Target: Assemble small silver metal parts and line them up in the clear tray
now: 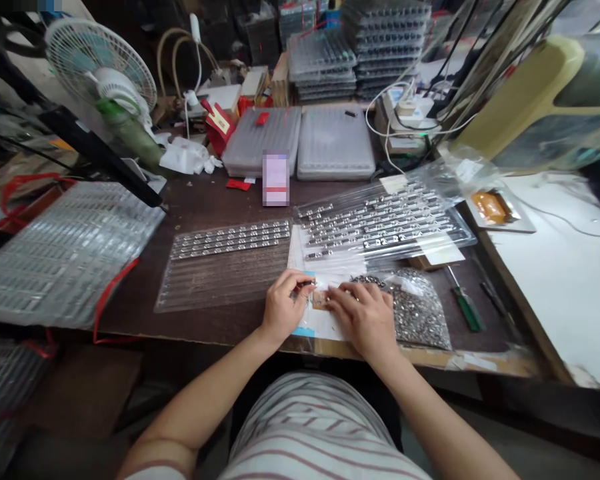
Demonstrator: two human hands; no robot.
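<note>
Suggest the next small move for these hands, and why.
Probably the left hand should lay the small metal part at its fingertips into the next open row of the clear blister tray: that tray's upper rows already hold similar metal parts, while its lower rows look bare.

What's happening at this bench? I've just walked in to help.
A person works at a dark wooden bench, over a sheet of white paper. Their left hand pinches a small metal piece, and the fingers of their right hand rest on a small tan pad. A clear bag of small metal parts lies beside the right hand, and a clear plastic tray holding rows of metal parts lies beyond.
</note>
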